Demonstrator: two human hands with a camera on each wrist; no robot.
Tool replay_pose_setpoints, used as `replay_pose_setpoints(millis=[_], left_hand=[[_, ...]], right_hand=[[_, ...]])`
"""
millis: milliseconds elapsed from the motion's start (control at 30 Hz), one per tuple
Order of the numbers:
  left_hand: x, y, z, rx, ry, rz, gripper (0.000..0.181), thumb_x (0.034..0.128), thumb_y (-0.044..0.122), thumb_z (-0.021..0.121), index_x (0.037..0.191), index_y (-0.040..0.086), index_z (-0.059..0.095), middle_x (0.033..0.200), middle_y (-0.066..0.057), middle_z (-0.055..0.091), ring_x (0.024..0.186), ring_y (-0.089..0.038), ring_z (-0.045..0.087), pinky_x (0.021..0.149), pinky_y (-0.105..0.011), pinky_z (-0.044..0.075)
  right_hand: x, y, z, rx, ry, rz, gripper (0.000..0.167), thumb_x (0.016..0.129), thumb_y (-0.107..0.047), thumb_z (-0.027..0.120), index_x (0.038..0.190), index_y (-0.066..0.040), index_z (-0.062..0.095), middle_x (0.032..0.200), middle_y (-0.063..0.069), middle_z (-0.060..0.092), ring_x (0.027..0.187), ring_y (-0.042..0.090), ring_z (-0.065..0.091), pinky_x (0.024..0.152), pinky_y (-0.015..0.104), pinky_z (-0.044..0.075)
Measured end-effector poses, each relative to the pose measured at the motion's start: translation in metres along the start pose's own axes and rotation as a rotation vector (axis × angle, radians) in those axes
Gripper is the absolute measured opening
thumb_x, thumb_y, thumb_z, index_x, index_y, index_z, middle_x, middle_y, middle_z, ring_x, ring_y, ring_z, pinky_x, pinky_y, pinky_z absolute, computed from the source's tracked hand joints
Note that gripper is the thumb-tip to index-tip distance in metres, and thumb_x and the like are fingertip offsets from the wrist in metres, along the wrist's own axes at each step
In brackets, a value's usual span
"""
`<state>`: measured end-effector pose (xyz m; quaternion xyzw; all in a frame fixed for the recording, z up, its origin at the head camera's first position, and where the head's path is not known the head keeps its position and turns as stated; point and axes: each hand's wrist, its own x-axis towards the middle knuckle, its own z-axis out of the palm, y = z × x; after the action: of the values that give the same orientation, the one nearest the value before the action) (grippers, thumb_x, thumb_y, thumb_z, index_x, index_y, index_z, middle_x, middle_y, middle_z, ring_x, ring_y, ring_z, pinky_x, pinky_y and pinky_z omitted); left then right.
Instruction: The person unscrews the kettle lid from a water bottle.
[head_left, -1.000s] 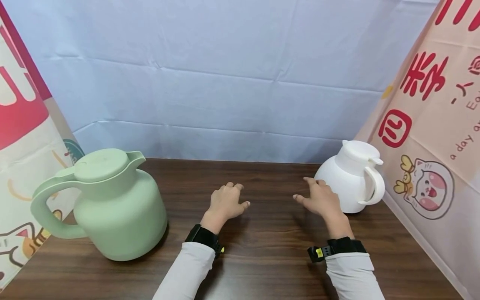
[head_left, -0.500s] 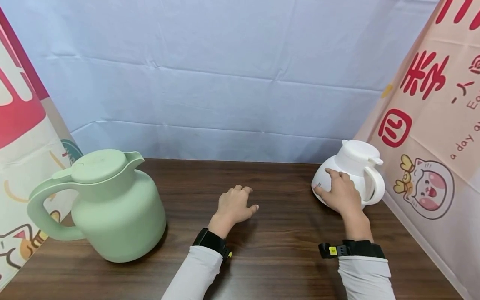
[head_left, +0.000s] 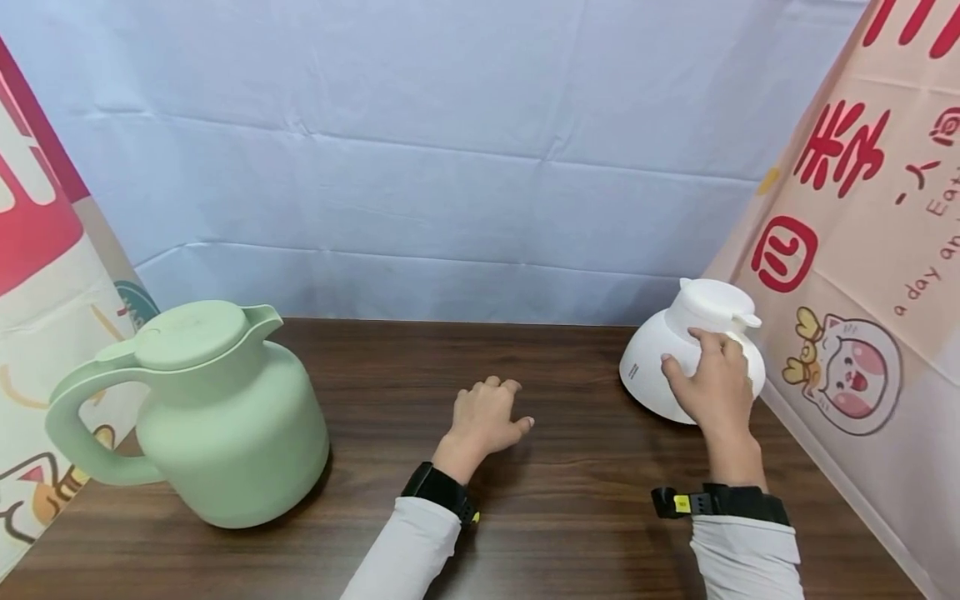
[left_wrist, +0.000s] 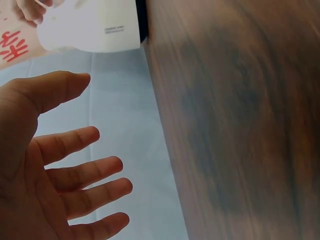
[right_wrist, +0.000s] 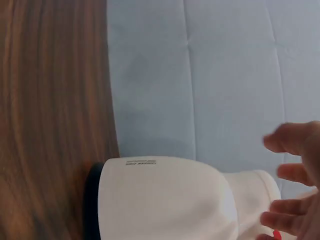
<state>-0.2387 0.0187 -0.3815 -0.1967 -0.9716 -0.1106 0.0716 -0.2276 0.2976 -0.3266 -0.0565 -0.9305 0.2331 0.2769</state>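
A white jug with a lid stands upright at the back right of the table. In the head view my right hand is in front of its handle side and hides most of the handle. The right wrist view shows the fingers of that hand spread near the jug's neck, not wrapped round it. Whether they touch it I cannot tell. My left hand hovers over the middle of the table, fingers spread and holding nothing. In the left wrist view its thumb and fingers are apart.
A larger pale green jug stands at the left, handle to the left and spout to the right. Light blue cloth hangs behind the dark wooden table. A printed cloth borders the right side, another the left.
My right hand has moved right, from the white jug's left side to in front of its handle. The left hand has drifted right and slightly nearer. Both jugs stay in place on the table.
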Motion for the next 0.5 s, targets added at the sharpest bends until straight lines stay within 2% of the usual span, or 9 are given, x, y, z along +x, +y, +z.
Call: replay_pose_setpoints(millis=[233, 367, 500], left_hand=[[0.0, 0.008, 0.004, -0.001, 0.0, 0.007, 0.055, 0.0851, 0.049, 0.061, 0.13, 0.017, 0.054, 0.116, -0.008, 0.057, 0.096, -0.027, 0.058, 0.077, -0.042, 0.046], [0.0, 0.012, 0.009, -0.006, 0.0, 0.01, 0.055, 0.0855, 0.049, 0.061, 0.129, 0.017, 0.054, 0.117, -0.008, 0.056, 0.097, -0.026, 0.058, 0.079, -0.042, 0.046], [0.002, 0.016, 0.013, -0.022, -0.001, 0.015, 0.053, 0.0855, 0.047, 0.062, 0.129, 0.017, 0.055, 0.117, -0.008, 0.056, 0.099, -0.027, 0.058, 0.08, -0.043, 0.045]], right_hand=[[0.001, 0.01, -0.001, 0.039, 0.219, 0.068, 0.044, 0.087, -0.015, 0.057, 0.123, 0.008, 0.049, 0.122, 0.03, 0.038, 0.114, 0.046, 0.035, 0.086, 0.061, 0.028], [0.002, 0.018, 0.0, 0.051, 0.25, 0.096, 0.045, 0.087, -0.014, 0.056, 0.124, 0.008, 0.047, 0.124, 0.03, 0.035, 0.117, 0.045, 0.032, 0.089, 0.061, 0.025], [0.003, 0.028, 0.002, 0.081, 0.238, 0.162, 0.049, 0.087, -0.016, 0.055, 0.129, 0.006, 0.041, 0.128, 0.03, 0.031, 0.119, 0.045, 0.03, 0.092, 0.06, 0.022]])
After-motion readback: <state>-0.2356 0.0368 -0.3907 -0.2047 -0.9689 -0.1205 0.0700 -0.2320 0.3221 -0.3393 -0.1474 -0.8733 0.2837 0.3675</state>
